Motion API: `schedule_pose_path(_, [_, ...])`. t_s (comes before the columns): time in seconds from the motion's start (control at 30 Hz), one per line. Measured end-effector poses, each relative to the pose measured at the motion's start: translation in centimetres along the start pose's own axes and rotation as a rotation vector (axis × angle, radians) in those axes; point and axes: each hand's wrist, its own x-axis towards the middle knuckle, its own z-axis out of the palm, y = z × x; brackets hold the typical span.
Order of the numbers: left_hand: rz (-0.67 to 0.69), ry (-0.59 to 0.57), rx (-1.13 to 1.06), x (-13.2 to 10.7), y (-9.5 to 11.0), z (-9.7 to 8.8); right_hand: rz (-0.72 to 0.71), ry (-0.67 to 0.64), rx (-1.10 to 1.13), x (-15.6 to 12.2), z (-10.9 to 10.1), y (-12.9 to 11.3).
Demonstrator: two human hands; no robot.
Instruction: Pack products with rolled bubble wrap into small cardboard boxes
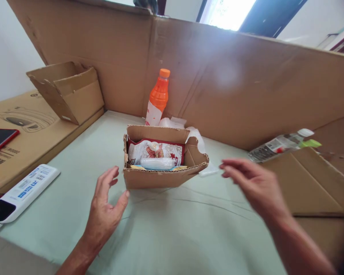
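Note:
A small open cardboard box (157, 177) stands in the middle of a pale green surface. Inside it lie a red and white snack packet (156, 149) and a clear wrapped roll (157, 163). My left hand (106, 206) hovers just left of the box's front corner, fingers spread, holding nothing. My right hand (253, 183) is to the right of the box, fingers stretched out toward it, slightly blurred, also holding nothing. Neither hand touches the box.
An orange drink bottle (159, 97) stands behind the box against a tall cardboard wall (232, 88). Crumpled clear plastic (199, 143) lies by the box. A clear bottle (281, 145) lies at right. At left: an empty carton (71, 91), a red phone (0, 139), a white pack (25, 191).

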Motion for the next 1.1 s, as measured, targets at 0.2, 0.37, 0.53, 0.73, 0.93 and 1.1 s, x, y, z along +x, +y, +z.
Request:
schedule_pose_path(0.2, [-0.218,0.031,-0.061,0.6,-0.4,2.9,0.101,-0.313,0.069,-3.4,9.2,2.7])
schedule_pose_path(0.37, [-0.043,-0.052,0.063,-4.8,-0.4,0.4,0.108,-0.312,0.13,-4.6,8.1,3.9])
schedule_pose_path(0.53, [-0.001,-0.128,-0.037,-6.0,-1.2,-0.1,0.167,-0.299,0.341,-5.8,7.9,6.1])
schedule_pose_path(0.73, [0.0,-0.167,-0.109,-2.5,-2.6,1.5,0.173,-0.283,0.441,-5.4,12.1,5.1])
schedule_pose_path(0.93, [-0.025,0.204,0.053,0.2,-4.2,-5.0,-0.053,-0.382,0.547,-1.1,19.1,-1.9])
schedule_pose_path(1.1, [0.022,0.511,0.111,4.9,-4.5,-14.5,-0.344,-0.347,0.53,-0.6,25.0,-9.5])
